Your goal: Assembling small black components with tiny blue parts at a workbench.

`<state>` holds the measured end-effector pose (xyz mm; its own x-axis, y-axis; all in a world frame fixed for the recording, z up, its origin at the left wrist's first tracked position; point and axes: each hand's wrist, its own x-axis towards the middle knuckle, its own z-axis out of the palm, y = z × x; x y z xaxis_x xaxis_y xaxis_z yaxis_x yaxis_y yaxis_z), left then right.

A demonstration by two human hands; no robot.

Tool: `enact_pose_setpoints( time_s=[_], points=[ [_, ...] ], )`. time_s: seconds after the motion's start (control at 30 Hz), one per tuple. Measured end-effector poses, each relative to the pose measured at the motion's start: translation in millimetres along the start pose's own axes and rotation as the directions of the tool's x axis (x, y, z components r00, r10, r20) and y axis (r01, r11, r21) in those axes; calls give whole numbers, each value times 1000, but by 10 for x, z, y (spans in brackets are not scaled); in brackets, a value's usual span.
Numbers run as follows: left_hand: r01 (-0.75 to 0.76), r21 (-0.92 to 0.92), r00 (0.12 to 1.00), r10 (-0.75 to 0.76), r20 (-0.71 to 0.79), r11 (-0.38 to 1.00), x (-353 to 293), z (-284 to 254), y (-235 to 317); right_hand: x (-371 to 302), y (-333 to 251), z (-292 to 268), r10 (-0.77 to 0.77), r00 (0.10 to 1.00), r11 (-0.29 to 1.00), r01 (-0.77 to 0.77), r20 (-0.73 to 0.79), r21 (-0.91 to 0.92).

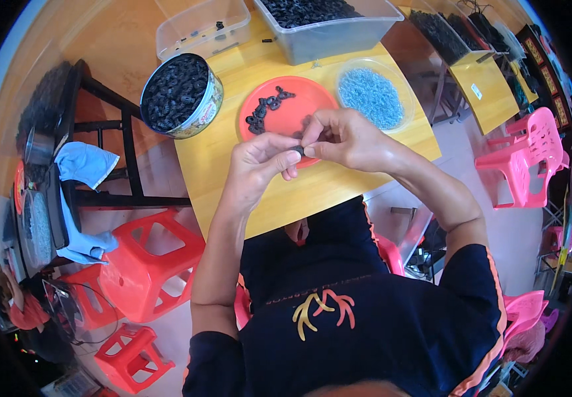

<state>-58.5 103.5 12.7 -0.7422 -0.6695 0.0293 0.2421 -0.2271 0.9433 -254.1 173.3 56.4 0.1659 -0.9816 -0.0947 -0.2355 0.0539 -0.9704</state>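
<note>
Over the near rim of a round red plate [286,122], my left hand [259,162] and my right hand [345,139] meet fingertip to fingertip. Between them they pinch a small black plastic part [297,151], mostly covered by the fingers. Similar black parts [264,111] lie in a loose curve on the plate's left side. To the left stands a round tin [181,96] heaped with black parts. A clear round tub [375,94] of small, shiny, bluish-silver pieces sits to the right of the plate.
At the table's far edge stand a large clear bin [332,40] full of black parts and a smaller clear box [204,30] with a few pieces. Red stools [150,264] are on the left, a pink chair [524,159] on the right. A person [27,304] is at the far left.
</note>
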Motion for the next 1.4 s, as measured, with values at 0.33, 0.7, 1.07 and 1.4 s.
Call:
enact_pose_setpoints(
  time_s=[0.33, 0.7, 1.07, 1.4],
  points=[
    [42, 43, 999, -41, -14, 998, 64, 32, -116, -63, 237, 34, 50, 993, 969, -22, -108, 244],
    [70, -126, 997, -72, -7, 990, 200, 46, -215, -32, 292, 17, -12, 975, 967, 68, -220, 245],
    [-39, 58, 995, 44, -95, 998, 156, 138, -48, -3, 332, 94, 70, 992, 658, 37, -109, 752],
    [-448, 548, 864, 499, 64, 707, 238, 131, -57, 28, 520, 167, 19, 985, 295, -171, 174, 940]
  ],
)
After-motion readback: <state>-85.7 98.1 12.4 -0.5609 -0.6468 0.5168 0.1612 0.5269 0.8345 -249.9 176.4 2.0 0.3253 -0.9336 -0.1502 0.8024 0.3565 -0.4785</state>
